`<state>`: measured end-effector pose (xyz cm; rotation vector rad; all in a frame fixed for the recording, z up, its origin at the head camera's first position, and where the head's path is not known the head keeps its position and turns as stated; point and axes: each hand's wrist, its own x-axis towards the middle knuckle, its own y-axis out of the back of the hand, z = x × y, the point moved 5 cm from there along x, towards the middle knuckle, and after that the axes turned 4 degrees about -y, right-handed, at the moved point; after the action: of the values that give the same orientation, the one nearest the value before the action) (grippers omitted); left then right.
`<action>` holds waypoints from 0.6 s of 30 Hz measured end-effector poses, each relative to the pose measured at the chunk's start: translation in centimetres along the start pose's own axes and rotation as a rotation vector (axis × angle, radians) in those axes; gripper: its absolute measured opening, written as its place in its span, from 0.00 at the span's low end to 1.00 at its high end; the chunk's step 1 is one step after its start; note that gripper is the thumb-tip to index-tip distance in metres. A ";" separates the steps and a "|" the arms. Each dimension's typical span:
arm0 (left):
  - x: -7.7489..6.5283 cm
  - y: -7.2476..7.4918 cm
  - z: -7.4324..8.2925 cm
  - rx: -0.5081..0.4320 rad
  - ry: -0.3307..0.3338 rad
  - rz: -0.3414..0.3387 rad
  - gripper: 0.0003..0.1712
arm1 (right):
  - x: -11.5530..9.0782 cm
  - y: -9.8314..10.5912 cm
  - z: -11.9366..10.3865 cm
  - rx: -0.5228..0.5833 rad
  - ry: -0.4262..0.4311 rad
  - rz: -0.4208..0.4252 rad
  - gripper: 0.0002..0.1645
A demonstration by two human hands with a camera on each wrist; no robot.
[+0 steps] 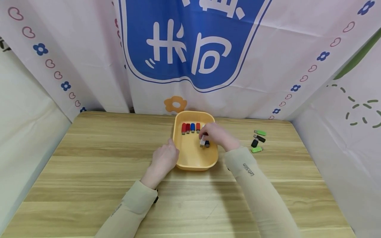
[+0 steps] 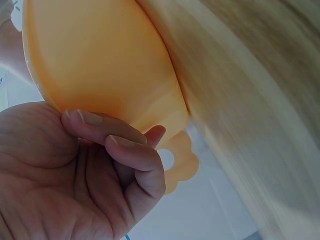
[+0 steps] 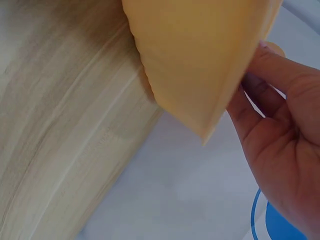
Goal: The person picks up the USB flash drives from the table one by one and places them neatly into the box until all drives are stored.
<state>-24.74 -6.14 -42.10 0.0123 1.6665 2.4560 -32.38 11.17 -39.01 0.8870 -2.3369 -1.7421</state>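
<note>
A yellow plastic tray (image 1: 194, 168) stands on the table. My left hand (image 1: 165, 155) grips its left rim with curled fingers; in the left wrist view the hand (image 2: 85, 170) is against the tray's outer wall (image 2: 105, 60). Over the tray's right side, my right hand (image 1: 216, 135) pinches a white USB stick (image 1: 202, 141). A dark blue USB stick (image 1: 207, 144) lies beside it. Toward the back of the tray are a red stick (image 1: 183, 129), a dark red one (image 1: 188, 128), a blue one (image 1: 192, 128) and an orange-red one (image 1: 198, 128). In the right wrist view, the tray wall hides the right fingertips.
Right of the tray, a green USB stick (image 1: 260, 133), a black one (image 1: 260, 138), another black one (image 1: 254, 143) and a lime-green one (image 1: 256, 149) lie on the wooden table (image 1: 119, 142). A printed curtain (image 1: 238, 102) hangs along the table's back edge.
</note>
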 end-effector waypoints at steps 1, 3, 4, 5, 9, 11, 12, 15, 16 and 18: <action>0.0 0.0 0.0 0.000 -0.001 0.002 0.20 | 0.1 -0.2 -0.1 -0.003 -0.005 0.000 0.08; 0.0 0.1 0.0 -0.001 -0.003 0.009 0.19 | 0.4 -0.4 -0.2 -0.019 -0.008 0.004 0.09; 0.0 0.1 0.0 -0.002 -0.005 0.012 0.19 | 0.4 -0.6 -0.2 -0.027 -0.006 0.011 0.09; 0.0 0.1 0.0 -0.003 -0.004 0.014 0.18 | 0.5 -0.7 -0.2 -0.037 -0.004 0.017 0.09; 0.0 0.0 0.0 -0.003 -0.003 0.014 0.18 | 0.8 -1.1 -0.2 -0.064 0.013 0.051 0.10; 0.0 0.0 0.0 -0.004 -0.009 0.021 0.16 | 0.9 -1.1 -0.3 -0.058 0.016 0.064 0.10; 0.0 0.0 0.0 -0.004 -0.014 0.028 0.15 | 0.9 -1.2 -0.3 -0.051 0.017 0.070 0.10; -0.1 0.1 0.1 -0.002 -0.030 0.050 0.13 | 1.1 -1.2 -0.3 -0.030 0.014 0.086 0.11; -0.2 0.1 0.1 -0.001 -0.035 0.057 0.13 | 1.2 -1.3 -0.3 -0.022 0.012 0.088 0.12; -0.2 0.1 0.2 0.001 -0.036 0.060 0.12 | 1.3 -1.5 -0.3 -0.010 -0.005 0.086 0.13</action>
<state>-24.51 -6.08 -41.90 0.1085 1.6765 2.4827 -32.79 10.04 -40.59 0.7691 -2.3307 -1.7222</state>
